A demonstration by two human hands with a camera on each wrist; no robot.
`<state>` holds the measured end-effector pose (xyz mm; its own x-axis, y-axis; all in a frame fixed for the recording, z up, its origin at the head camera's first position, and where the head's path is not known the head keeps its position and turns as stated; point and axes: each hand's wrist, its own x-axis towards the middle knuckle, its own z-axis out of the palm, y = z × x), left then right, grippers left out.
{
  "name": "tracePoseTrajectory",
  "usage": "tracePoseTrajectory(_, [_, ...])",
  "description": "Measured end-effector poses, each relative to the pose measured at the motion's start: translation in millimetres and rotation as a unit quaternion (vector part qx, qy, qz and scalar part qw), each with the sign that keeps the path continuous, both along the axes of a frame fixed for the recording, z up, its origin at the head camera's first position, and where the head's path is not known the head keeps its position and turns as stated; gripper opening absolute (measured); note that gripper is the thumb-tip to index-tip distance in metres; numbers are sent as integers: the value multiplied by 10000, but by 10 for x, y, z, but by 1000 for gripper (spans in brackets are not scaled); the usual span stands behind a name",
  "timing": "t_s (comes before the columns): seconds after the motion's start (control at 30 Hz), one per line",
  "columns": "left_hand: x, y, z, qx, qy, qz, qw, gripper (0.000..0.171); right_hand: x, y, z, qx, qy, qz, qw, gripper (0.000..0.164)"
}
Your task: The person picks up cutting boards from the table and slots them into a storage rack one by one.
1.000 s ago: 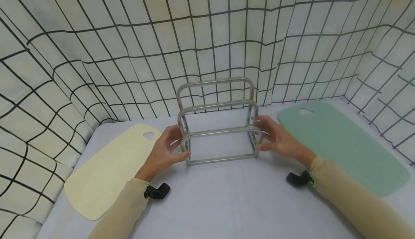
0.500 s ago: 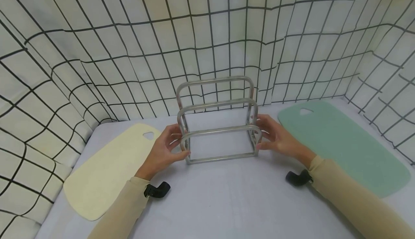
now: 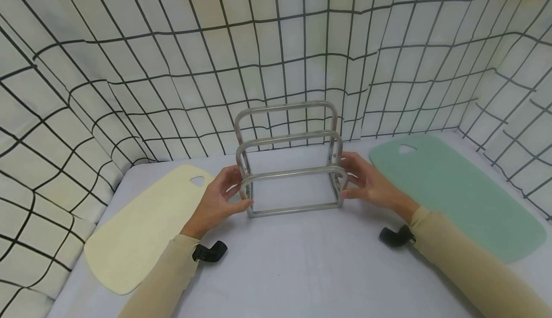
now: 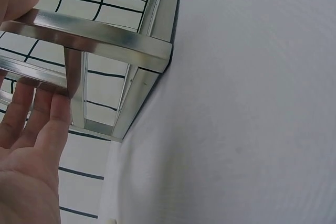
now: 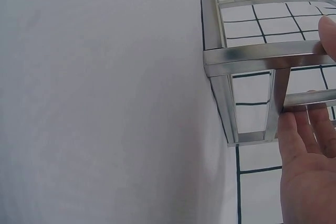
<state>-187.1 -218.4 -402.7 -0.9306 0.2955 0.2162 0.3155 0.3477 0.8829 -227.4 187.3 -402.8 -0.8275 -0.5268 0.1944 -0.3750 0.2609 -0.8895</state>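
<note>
A silver metal rack (image 3: pixel 293 173) with three upright hoops, tallest at the back, stands on the white tabletop in the middle of the head view. My left hand (image 3: pixel 217 203) grips its left side, thumb on the front upright and fingers behind. The right hand (image 3: pixel 371 184) grips the right side in the same way. In the left wrist view the left fingers (image 4: pixel 44 116) touch a rack bar (image 4: pixel 100 38) from behind, the thumb on its front. The right wrist view has the right fingers (image 5: pixel 302 129) against the rack's side frame (image 5: pixel 262 59).
A pale yellow cutting board (image 3: pixel 146 232) lies flat at the left, its holed end near the left hand. At the right lies a green cutting board (image 3: pixel 457 198), partly behind the right sleeve (image 3: pixel 470 255). A white cloth with a black grid (image 3: pixel 284 45) hangs behind and at both sides.
Both hands keep their hold on the rack. The rack and the hands stay in place, apart from a barely visible shift in the view.
</note>
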Motion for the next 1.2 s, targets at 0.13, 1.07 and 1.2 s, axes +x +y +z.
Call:
tracePoseTrajectory(0.13, [-7,0,1,40,-25,-7,10000,78,-3,2,-3,2,-3,-7,10000,89])
tracePoseTrajectory(1.07, [-56,-13,0,42,-159,32,9999,74,-37,-31,34,-21,-164,-59,9998,91])
tracePoseTrajectory(1.2, [-68,-12,-8,27,-134,31,9999,74,-45,-24,27,-47,-171,-53,9998,91])
